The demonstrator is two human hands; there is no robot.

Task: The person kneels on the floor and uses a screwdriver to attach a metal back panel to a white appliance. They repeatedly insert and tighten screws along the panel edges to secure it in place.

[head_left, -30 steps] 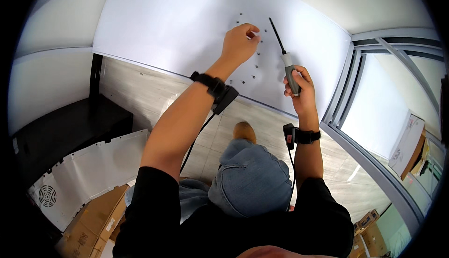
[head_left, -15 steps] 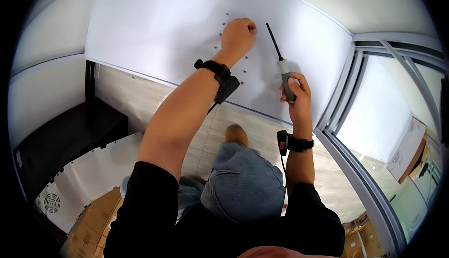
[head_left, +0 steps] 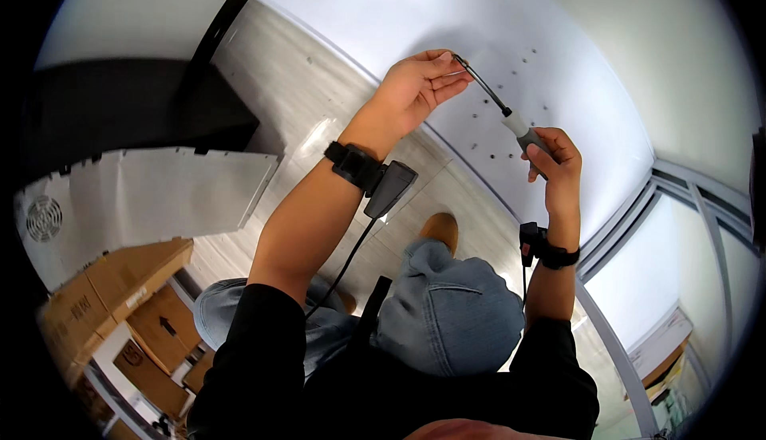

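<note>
My right hand (head_left: 556,161) is wrapped round the grey handle of a screwdriver (head_left: 516,125), its dark shaft pointing up and to the left. Thumb and forefinger of my left hand (head_left: 415,93) pinch at the screwdriver's tip, while the other fingers stretch out under the shaft. Whatever small piece sits between those fingertips is too small to make out. Below the tool, several small screws (head_left: 475,115) are scattered over a white tabletop (head_left: 590,73). Both wrists carry black straps with small devices and cables.
Black furniture (head_left: 144,113) stands at the left beside a white metal panel (head_left: 152,197) with a round vent. Cardboard boxes (head_left: 120,280) are stacked at the lower left. A grey metal frame (head_left: 614,344) runs along the right. My knees are below the table's near edge.
My left hand has moved from among the screws to the screwdriver's tip. The screwdriver has tilted further left towards it. The whole view has swung round to the left.
</note>
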